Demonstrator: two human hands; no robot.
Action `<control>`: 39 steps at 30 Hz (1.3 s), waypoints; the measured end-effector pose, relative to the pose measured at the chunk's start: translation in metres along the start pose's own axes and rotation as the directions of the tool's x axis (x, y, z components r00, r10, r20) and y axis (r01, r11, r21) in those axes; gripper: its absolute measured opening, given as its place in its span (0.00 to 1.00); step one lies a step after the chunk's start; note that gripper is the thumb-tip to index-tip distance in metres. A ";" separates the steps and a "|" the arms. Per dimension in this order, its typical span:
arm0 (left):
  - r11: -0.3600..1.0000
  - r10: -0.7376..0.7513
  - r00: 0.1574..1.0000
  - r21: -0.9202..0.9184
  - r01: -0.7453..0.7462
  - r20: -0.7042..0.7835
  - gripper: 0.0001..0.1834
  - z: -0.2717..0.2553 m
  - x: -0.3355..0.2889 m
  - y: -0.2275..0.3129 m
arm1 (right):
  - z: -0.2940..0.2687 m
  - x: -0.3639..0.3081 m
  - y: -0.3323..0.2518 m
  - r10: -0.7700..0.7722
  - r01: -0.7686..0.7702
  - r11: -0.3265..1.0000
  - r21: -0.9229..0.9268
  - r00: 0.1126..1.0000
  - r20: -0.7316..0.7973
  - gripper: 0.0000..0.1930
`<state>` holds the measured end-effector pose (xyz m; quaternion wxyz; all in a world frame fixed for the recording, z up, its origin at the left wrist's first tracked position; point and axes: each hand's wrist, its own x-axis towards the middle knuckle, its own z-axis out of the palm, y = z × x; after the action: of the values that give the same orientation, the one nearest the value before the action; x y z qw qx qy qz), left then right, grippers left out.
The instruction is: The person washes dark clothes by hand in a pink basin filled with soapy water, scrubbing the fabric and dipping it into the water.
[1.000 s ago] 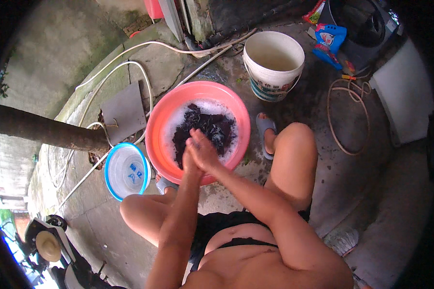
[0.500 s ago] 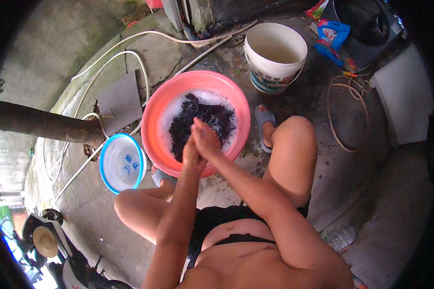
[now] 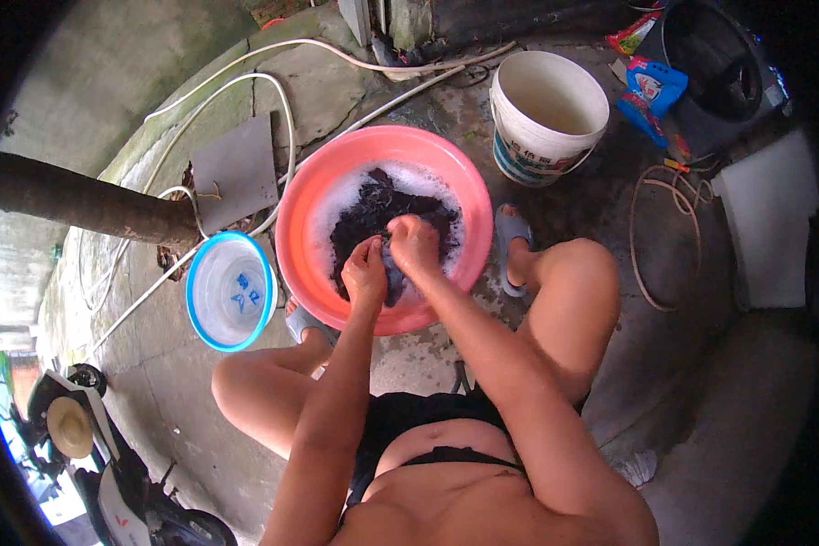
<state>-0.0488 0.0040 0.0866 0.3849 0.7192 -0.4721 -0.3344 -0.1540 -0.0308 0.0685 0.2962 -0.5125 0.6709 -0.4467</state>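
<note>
A wide pink basin (image 3: 476, 188) stands on the ground between my feet. Inside it, dark wet cloth (image 3: 359, 218) lies bunched in white suds. Both of my hands are over the near half of the basin, close to each other. My left hand (image 3: 364, 273) is closed, with thumb and fingertips pinched at the dark cloth. Beside it, slightly farther away, my right hand (image 3: 414, 246) is curled closed with its knuckles up, also at the cloth. The fingers cover the exact piece gripped.
A blue-rimmed clear tub (image 3: 231, 300) stands left of the basin, a white bucket (image 3: 546, 136) beyond its right side. Pale hoses (image 3: 287, 114) cross the ground. Blue packets (image 3: 651, 91) lie by a black tub (image 3: 714, 64) at far right. A scooter (image 3: 123, 491) stands at lower left.
My hands were pressed together with the fingers stretched; now they are slightly apart and curled closed. The basin and its surroundings sit a little farther right in the picture as the view has shifted.
</note>
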 end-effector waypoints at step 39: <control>0.884 -0.108 0.952 -0.412 0.223 0.286 0.36 -0.045 0.101 0.004 | 0.005 0.104 -0.024 0.176 -0.187 0.982 0.011 0.943 0.282 0.28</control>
<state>0.0209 -0.0812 0.0992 0.4429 0.6027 -0.3662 -0.5536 -0.1702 -0.1335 0.0945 0.4377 -0.5009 0.6580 -0.3530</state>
